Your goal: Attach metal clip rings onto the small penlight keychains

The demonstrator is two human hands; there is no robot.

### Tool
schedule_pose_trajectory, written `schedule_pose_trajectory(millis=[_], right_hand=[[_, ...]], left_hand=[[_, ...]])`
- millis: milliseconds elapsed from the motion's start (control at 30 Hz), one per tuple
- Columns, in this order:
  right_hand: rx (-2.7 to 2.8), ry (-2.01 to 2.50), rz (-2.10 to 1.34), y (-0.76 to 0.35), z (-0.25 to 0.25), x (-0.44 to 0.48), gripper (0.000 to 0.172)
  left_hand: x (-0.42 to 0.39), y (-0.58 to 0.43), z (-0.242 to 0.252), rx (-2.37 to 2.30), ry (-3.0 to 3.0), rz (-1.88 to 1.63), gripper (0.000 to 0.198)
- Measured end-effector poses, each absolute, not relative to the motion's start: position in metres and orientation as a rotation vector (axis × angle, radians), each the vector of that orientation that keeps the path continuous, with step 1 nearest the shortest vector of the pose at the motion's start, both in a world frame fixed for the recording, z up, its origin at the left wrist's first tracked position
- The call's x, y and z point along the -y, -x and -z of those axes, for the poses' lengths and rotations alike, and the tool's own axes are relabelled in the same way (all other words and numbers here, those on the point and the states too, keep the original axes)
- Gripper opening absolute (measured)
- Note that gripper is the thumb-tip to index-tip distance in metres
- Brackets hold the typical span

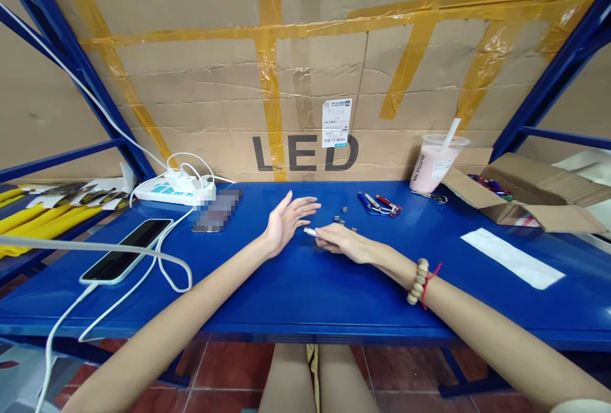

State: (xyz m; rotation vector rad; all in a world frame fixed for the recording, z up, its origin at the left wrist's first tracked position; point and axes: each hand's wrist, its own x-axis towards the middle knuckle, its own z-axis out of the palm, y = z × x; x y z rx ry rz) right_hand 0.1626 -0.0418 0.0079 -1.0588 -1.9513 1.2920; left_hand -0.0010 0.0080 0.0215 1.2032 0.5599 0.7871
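Observation:
My left hand (287, 219) is raised just above the blue table (296, 298), palm turned toward the right, fingers stretched out and holding nothing. My right hand (344, 242) lies palm down on the table with its fingers closed round a small silver pen-like torch (310, 232); the tip of the torch points at the left palm. Several tiny metal parts (342, 214) lie scattered just beyond the right hand. A beaded bracelet with a red cord (420, 281) is on my right wrist.
Small coloured keychain torches (380, 203) lie behind the hands. A pink drink cup with a straw (436, 163) and an open cardboard box (520, 193) stand at the right. A white paper strip (512, 258), a phone on a charging cable (128, 258) and a power strip (167, 189) are also on the table.

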Motion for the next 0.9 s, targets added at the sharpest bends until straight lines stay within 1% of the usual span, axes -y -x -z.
schedule_pose_trajectory(millis=[267, 500, 900], right_hand=[[2.059, 1.057, -1.132, -0.1622, -0.0074, 0.0419, 0.048], [2.093, 1.059, -1.096, -0.1606, -0.0109, 0.0434, 0.05], [2.071, 1.052, -1.19, -0.163, -0.0069, 0.0427, 0.049]], left_hand=[[-0.0077, -0.0003, -0.0219, -0.554, -1.165, -0.817, 0.051], [-0.0063, -0.001, -0.02, -0.547, -1.159, -0.782, 0.05], [-0.0071, -0.0001, -0.0197, -0.535, -1.191, -0.784, 0.051]])
